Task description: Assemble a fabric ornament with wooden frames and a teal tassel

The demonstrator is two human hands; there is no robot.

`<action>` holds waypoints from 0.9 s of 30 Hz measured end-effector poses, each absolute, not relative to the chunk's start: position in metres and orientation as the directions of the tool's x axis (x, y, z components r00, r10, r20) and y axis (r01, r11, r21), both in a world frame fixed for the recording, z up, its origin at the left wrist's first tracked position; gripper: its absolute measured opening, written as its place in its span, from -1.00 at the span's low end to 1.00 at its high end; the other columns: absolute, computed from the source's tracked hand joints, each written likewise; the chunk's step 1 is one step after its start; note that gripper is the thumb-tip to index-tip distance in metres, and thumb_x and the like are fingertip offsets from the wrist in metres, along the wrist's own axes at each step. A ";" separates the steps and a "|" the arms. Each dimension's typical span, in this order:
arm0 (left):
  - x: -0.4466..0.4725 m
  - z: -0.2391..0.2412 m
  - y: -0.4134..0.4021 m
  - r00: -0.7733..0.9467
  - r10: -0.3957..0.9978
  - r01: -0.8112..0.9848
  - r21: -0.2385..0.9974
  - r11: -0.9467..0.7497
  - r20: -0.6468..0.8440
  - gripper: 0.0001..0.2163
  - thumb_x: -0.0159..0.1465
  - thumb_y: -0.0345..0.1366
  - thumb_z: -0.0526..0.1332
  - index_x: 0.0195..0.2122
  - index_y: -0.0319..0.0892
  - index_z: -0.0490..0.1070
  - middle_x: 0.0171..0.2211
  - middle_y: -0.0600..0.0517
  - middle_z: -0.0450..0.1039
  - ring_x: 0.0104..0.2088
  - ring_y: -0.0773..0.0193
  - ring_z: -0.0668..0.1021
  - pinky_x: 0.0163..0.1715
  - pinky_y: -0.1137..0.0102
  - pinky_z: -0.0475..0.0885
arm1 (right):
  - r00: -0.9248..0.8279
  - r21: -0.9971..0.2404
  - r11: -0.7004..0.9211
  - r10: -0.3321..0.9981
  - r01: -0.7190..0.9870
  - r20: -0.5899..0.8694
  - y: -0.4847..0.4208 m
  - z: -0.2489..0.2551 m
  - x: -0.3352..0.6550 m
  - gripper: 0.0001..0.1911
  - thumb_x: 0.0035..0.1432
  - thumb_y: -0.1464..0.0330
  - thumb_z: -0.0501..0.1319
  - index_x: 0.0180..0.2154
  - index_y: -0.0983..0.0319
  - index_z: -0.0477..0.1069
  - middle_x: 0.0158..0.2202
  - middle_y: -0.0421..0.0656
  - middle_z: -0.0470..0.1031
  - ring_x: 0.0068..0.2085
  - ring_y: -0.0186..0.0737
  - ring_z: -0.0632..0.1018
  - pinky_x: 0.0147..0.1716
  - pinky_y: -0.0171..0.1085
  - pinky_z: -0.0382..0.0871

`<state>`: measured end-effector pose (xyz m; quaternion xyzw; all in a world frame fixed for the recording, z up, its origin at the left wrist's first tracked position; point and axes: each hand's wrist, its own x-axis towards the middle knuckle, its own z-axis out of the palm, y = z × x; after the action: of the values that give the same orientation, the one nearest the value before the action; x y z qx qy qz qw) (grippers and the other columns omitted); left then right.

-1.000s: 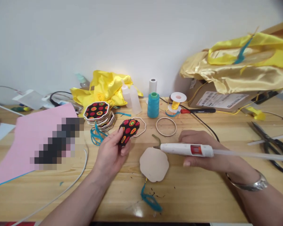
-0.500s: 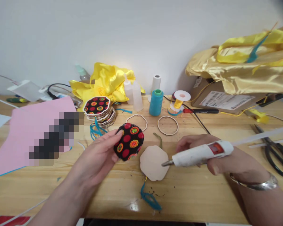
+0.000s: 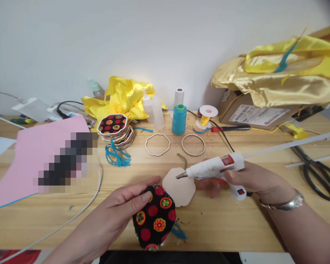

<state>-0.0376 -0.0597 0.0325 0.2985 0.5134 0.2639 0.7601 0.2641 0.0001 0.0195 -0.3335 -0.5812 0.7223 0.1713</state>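
Observation:
Between the thumb and fingers of my left hand (image 3: 129,205) is a black fabric-covered piece (image 3: 156,220) with red dots and bright flower rounds. My right hand (image 3: 253,179) is closed around a white hot glue gun (image 3: 209,168), a long clear glue stick (image 3: 286,145) running out of its back. The gun's metal tip is over the upper part of a pale scalloped disc (image 3: 178,187) on the table; contact cannot be made out. The fabric piece overlaps the disc's lower left in view. A blue tassel (image 3: 180,231) shows partly behind the fabric piece.
Behind lie a scalloped frame (image 3: 157,144), a round ring (image 3: 193,145), a teal thread cone (image 3: 179,120) and a yellow ribbon spool (image 3: 205,118). A stack of patterned pieces (image 3: 114,126) stands back left. Black scissors (image 3: 316,172) lie right, before a cloth-topped box (image 3: 253,113).
My left hand has brought the fabric piece down and nearer to me. The glue gun has moved left and up, its tip now over the disc's upper part.

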 end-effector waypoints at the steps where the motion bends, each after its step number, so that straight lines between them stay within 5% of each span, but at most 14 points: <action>1: -0.036 0.034 -0.061 0.354 0.701 -0.105 0.719 0.687 -0.619 -0.63 0.22 -0.26 0.22 0.07 -0.13 0.39 0.09 -0.09 0.41 0.12 0.01 0.39 0.17 0.16 0.15 | -0.703 -0.950 -0.291 0.652 0.112 -0.283 0.000 0.019 0.262 -0.52 0.01 -0.05 0.20 -0.36 0.28 0.43 -0.36 -0.08 0.48 -0.29 -0.13 0.56 -0.29 -0.18 0.46; 10: -0.022 0.039 -0.067 0.347 0.720 -0.225 0.692 0.686 -0.601 -0.66 0.22 -0.31 0.21 0.04 -0.07 0.42 0.14 -0.01 0.35 0.19 0.15 0.30 0.19 0.32 0.12 | -0.590 -0.913 -0.397 0.761 -0.093 -0.270 0.019 0.021 0.247 -0.63 0.03 0.06 0.26 -0.34 0.25 0.41 -0.37 -0.13 0.46 -0.23 -0.17 0.53 -0.20 -0.17 0.47; 15: -0.017 0.040 -0.067 0.350 0.744 -0.194 0.733 0.652 -0.569 -0.68 0.22 -0.30 0.21 0.02 -0.07 0.44 0.15 0.00 0.34 0.20 0.16 0.28 0.20 0.32 0.07 | -0.596 -0.960 -0.281 0.772 -0.011 -0.220 0.034 0.028 0.238 -0.62 0.10 0.07 0.20 -0.22 0.25 0.40 -0.35 -0.15 0.45 -0.27 -0.24 0.50 -0.25 -0.23 0.43; 18: -0.021 0.037 -0.067 0.316 0.741 -0.148 0.741 0.655 -0.593 -0.70 0.21 -0.28 0.23 -0.01 -0.08 0.46 0.13 0.00 0.37 0.18 0.17 0.31 0.16 0.36 0.15 | -0.531 -0.969 -0.125 0.818 0.212 -0.221 0.032 0.034 0.242 -0.62 0.13 0.06 0.16 -0.30 0.26 0.41 -0.40 -0.17 0.41 -0.38 -0.31 0.43 -0.42 -0.33 0.36; 22: -0.027 0.041 -0.047 0.172 0.839 -0.208 0.813 0.544 -0.517 -0.75 0.19 -0.30 0.25 -0.11 -0.20 0.52 -0.07 -0.11 0.53 -0.08 0.12 0.54 -0.09 0.36 0.42 | -0.404 -0.855 0.048 0.894 0.517 -0.194 0.021 0.039 0.247 -0.65 0.12 0.04 0.15 -0.29 0.19 0.44 -0.50 -0.23 0.34 -0.55 -0.38 0.27 -0.64 -0.38 0.14; 27: -0.019 0.048 0.000 -0.076 0.948 -0.479 0.846 0.236 -0.308 -0.86 0.21 -0.44 0.18 -0.26 -0.22 0.52 -0.33 -0.04 0.60 -0.48 0.32 0.58 -0.58 0.54 0.46 | -0.427 -0.839 0.239 0.904 0.488 0.009 0.012 0.032 0.243 -0.66 0.16 0.08 0.12 -0.42 0.21 0.40 -0.57 -0.26 0.24 -0.55 -0.37 0.23 -0.60 -0.36 0.12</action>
<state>-0.0190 -0.0002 0.0478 0.2508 0.4681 0.5648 0.6316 0.2429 0.0116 0.0317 -0.4684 -0.7432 0.4014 0.2592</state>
